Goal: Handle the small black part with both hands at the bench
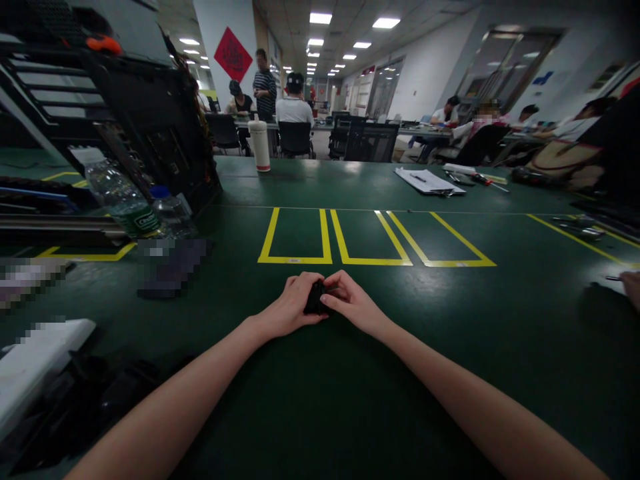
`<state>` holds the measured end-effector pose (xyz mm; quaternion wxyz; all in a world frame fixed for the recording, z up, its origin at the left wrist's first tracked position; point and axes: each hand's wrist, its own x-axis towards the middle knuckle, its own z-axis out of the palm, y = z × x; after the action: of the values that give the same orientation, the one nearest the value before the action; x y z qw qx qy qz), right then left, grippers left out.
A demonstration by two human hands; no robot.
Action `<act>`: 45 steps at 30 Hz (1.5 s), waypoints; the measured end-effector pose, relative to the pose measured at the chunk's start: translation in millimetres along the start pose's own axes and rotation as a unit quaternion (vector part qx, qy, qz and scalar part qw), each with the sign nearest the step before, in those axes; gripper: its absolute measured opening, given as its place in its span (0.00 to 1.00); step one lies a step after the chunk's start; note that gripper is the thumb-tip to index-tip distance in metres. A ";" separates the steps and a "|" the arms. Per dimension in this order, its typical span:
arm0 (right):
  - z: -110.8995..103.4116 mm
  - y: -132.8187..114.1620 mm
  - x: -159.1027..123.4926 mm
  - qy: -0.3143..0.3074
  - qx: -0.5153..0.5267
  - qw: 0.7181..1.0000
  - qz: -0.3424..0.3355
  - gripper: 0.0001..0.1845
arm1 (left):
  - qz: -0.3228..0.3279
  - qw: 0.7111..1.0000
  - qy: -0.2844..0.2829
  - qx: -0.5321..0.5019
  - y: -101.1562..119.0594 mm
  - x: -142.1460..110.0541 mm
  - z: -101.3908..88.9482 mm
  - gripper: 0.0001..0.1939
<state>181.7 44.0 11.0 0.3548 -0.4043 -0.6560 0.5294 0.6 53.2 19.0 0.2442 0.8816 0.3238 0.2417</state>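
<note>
Both hands [287,308] [359,308], half-closed, in a grip on a small black object [314,299]

Across the green surface [320,407] ahead of me, yellow tape outlines [295,260] lie in a row, with a white tumbler [259,148] standing beyond them and, over to my right, a clipboard [433,185] bearing paper and a pen [419,177]. On my left I have a clear bottle with a green label [114,190] and a blue-capped bottle [173,215] beside a tall black frame [165,127], plus a dark flat object [176,270] too blurred for me to name confidently. Farther off I see a red diamond-shaped poster [233,55], black chairs [373,141] and a seated person in white [295,109].
</note>
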 end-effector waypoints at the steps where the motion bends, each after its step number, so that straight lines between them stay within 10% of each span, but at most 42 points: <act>1: -0.2 -0.4 0.2 0.002 -0.006 1.000 0.006 0.12 | -0.002 1.000 0.004 0.000 -0.5 -0.2 0.8 0.29; 45: 4.2 8.7 0.4 -0.006 -0.003 1.000 -0.016 0.10 | -0.004 1.000 0.004 0.011 -4.8 -1.6 3.8 0.29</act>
<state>179.2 43.7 1.8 0.3584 -0.3916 -0.6661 0.5240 -0.4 54.3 12.8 0.2338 0.8821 0.3308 0.2405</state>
